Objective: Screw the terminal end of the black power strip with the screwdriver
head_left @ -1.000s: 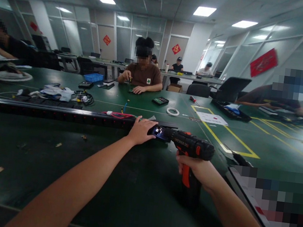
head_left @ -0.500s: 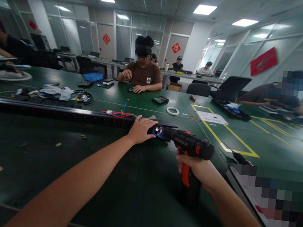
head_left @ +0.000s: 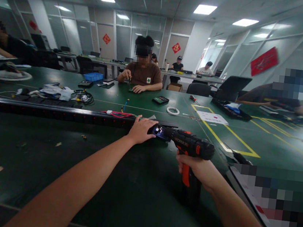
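Right grip (head_left: pixel 195 166) wrapped around a drill (head_left: pixel 192 144) at the end of a black bar (head_left: pixel 90 117)

Near the far edge of the table (head_left: pixel 120 183), left of its middle, stands a blue basket (head_left: pixel 93 78); what it contains is too small to tell. Right of the middle, also toward the far edge, an open black tray (head_left: pixel 240 116) holds a blue-and-white item (head_left: pixel 232 108).

The black bar lies lengthwise, roughly parallel to the near edge and well in from it. The left grip (head_left: pixel 141 130) lies over its right-hand end, fingers across the top and thumb on the near side; whether it squeezes, I cannot tell. Red wires (head_left: pixel 120 115) run just beside it. The right grip is closed firmly on the drill's handle, the drill's nose pointing left at the bar's end, where a light shines; the contact itself is hidden.

Compared with half a second ago, both grips, drill and bar keep their places, and the basket and tray stand where they stood.
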The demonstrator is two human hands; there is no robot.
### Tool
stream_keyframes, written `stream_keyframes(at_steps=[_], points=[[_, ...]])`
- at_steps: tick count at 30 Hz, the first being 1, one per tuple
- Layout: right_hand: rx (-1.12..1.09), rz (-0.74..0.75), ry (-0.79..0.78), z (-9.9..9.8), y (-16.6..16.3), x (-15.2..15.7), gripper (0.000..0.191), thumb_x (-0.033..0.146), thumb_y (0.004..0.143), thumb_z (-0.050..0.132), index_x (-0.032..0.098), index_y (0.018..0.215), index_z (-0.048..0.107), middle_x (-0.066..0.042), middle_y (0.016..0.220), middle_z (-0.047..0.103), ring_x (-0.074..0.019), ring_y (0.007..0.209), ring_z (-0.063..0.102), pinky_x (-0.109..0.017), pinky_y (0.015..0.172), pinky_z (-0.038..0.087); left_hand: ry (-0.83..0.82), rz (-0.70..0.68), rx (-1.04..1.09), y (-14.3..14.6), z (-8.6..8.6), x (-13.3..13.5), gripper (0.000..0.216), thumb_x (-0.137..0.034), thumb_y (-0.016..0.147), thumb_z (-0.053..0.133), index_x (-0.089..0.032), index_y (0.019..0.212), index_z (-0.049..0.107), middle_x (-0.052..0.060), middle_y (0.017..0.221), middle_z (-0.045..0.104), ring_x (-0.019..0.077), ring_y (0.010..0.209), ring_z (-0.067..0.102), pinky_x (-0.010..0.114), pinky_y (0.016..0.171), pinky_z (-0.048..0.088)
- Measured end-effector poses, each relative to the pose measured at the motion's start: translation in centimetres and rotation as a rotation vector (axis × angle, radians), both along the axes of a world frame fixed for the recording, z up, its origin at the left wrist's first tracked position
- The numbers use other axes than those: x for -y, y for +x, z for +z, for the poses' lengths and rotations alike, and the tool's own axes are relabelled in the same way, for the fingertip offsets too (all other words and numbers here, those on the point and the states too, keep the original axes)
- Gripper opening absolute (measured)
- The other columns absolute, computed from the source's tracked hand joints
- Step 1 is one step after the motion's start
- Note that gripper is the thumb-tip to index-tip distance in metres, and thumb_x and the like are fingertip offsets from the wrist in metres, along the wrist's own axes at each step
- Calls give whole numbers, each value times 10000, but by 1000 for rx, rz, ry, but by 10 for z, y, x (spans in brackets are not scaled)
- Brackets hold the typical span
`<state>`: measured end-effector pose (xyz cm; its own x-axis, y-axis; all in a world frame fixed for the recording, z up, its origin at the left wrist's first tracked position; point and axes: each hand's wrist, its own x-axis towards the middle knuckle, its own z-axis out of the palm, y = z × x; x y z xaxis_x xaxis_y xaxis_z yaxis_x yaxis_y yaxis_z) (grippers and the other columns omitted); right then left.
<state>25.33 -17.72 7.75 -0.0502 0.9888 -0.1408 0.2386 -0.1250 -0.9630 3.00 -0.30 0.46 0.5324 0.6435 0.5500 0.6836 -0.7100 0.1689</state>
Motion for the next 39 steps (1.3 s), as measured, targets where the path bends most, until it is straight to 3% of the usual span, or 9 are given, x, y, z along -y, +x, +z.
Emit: stream_keyframes(at_steps=[19,39], points=[[-47,-35,-15,1,-1,2,311,316,701,735,175,975,691,22,563,628,-198,549,620,-312,569,466,-2,2,2,1,1,1,583,-460,909,724,-280,1440,565,68,1459,636,289,1370,539,577,1254,140],[-26,-23,-1,0,0,1,184,306,708,722,197,846,669,14,561,634,-199,546,616,-326,591,489,8,-3,6,1,0,0,600,-470,901,730,-280,1446,563,62,1448,645,289,1362,547,568,1251,153]])
